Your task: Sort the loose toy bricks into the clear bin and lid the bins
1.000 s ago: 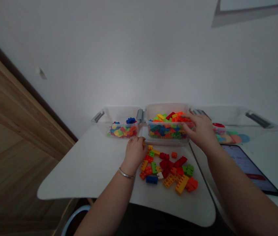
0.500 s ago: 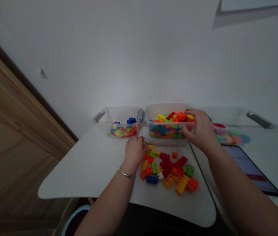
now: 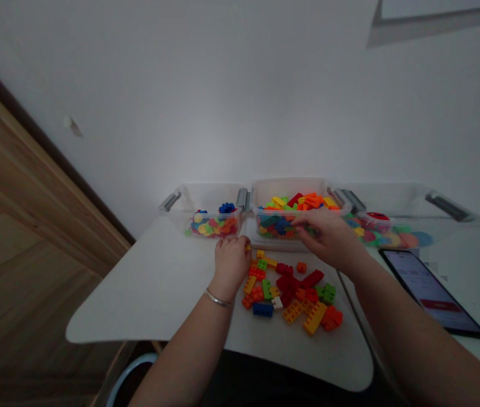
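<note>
My left hand (image 3: 232,260) rests on the white table with its fingers curled. A small yellow brick (image 3: 248,247) shows at its fingertips. My right hand (image 3: 328,234) hovers in front of the middle clear bin (image 3: 299,245), thumb and forefinger apart, with nothing clearly visible between them. Toy bricks of many colours fill this bin. Between my arms lies a loose spread of bricks: a dark red group (image 3: 288,285), a blue brick (image 3: 263,310), a white brick (image 3: 277,303), a yellow-orange brick (image 3: 315,318), green bricks (image 3: 327,293) and an orange brick (image 3: 301,267).
A left clear bin (image 3: 176,217) holds small coloured pieces. On the right, another clear bin (image 3: 447,226) contains round coloured pieces. A tablet or phone (image 3: 435,294) lies by my right forearm. A wall stands behind the bins, and a seam runs between two table tops.
My right hand has moved from the middle bin's right rim leftward and down to its front. My left hand has barely shifted. The loose bricks look unmoved.
</note>
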A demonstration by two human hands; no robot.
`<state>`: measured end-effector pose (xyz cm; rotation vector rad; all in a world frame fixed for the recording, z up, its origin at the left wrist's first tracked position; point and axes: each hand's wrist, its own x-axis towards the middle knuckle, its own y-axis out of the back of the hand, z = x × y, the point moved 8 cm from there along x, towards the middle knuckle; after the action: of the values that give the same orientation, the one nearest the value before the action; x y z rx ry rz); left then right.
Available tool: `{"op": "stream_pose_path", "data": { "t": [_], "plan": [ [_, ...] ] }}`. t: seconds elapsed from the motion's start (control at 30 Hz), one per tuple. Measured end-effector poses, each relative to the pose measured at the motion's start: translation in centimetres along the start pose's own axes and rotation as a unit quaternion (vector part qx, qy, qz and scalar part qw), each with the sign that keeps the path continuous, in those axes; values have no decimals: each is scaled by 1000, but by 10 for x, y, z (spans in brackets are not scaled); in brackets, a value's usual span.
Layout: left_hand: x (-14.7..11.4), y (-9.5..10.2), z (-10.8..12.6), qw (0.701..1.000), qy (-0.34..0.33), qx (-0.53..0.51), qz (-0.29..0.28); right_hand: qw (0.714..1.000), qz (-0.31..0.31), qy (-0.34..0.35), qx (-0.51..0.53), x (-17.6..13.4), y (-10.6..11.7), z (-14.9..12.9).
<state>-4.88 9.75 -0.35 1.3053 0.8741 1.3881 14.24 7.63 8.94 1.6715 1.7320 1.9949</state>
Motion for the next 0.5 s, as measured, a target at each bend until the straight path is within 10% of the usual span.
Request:
{"op": "stream_pose_path", "data": {
  "t": [0.27,0.5],
  "plan": [
    [4,-1,1,991,-15,-128,18,970,-243,6,-21,-17,-74,-2],
    [5,6,10,942,-83,-315,81,975,-215,-50,-5,-20,-78,11]
  ]
}}
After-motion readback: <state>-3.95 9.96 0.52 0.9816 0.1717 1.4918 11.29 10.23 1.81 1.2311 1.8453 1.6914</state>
